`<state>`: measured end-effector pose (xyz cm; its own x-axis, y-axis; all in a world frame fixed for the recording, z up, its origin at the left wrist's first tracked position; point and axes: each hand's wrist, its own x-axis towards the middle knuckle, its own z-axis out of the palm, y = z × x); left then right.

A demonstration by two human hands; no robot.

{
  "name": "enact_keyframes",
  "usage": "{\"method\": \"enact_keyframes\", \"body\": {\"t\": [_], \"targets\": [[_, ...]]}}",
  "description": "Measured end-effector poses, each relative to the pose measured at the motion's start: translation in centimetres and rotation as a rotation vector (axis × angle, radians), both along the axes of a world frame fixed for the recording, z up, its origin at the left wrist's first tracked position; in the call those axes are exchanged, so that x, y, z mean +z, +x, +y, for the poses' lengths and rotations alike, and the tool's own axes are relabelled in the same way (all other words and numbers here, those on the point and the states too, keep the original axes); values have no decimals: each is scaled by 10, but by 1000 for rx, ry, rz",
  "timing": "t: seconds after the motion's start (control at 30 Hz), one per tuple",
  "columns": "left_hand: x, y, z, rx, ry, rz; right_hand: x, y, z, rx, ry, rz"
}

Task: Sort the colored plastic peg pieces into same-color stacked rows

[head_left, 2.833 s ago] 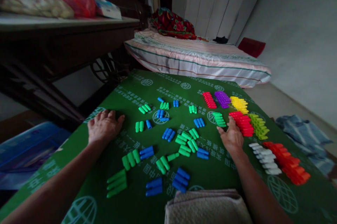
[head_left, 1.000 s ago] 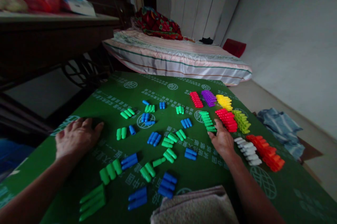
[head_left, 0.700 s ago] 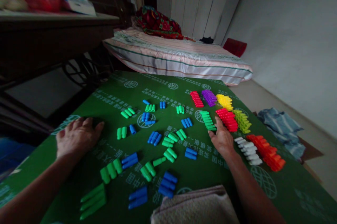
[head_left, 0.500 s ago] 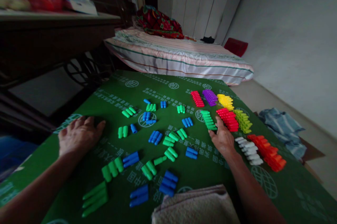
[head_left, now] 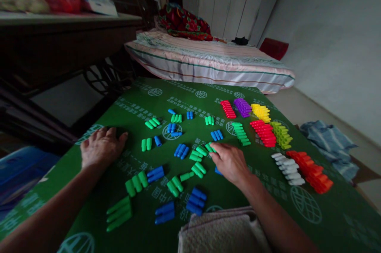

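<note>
A green printed mat (head_left: 268,205) carries small plastic peg pieces. Loose green pieces (head_left: 199,154) and blue pieces (head_left: 181,150) lie scattered in little groups across its middle. At the right stand sorted rows: red (head_left: 228,109), purple (head_left: 242,107), yellow (head_left: 261,112), green (head_left: 241,133), a second red (head_left: 264,133), lime (head_left: 282,135), white (head_left: 288,163) and orange (head_left: 311,170). My left hand (head_left: 101,148) lies flat on the mat at the left, holding nothing. My right hand (head_left: 230,161) is palm down with fingertips touching a green group, partly covering a blue piece.
A folded beige towel (head_left: 223,233) lies at the mat's near edge. A dark table (head_left: 68,35) with an iron treadle stands at the left, and a blue box (head_left: 18,169) sits below it. Behind is a striped bed (head_left: 208,60); blue cloth (head_left: 330,142) lies on the floor at the right.
My right hand has left the sorted green row and moved left to the loose green pieces in the middle. The left hand has stayed flat; the view has shifted a little.
</note>
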<state>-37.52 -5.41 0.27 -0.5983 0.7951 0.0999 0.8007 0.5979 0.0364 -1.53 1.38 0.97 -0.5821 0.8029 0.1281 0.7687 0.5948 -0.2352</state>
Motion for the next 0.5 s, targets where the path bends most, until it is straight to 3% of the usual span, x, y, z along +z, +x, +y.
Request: {"method": "enact_keyframes", "body": {"t": [0.13,0.23,0.37,0.5], "targets": [[-1,-1,0,2,13,-2,14,-35,-3,25,-127,-183],[-3,-2,-1,1,19,5,14,-43,2,15,-163,-226],[-3,-3,-1,8,28,6,13,-36,2,43,-153,-213],[-2,-2,1,26,6,10,8,-6,-2,40,-70,-93]]}}
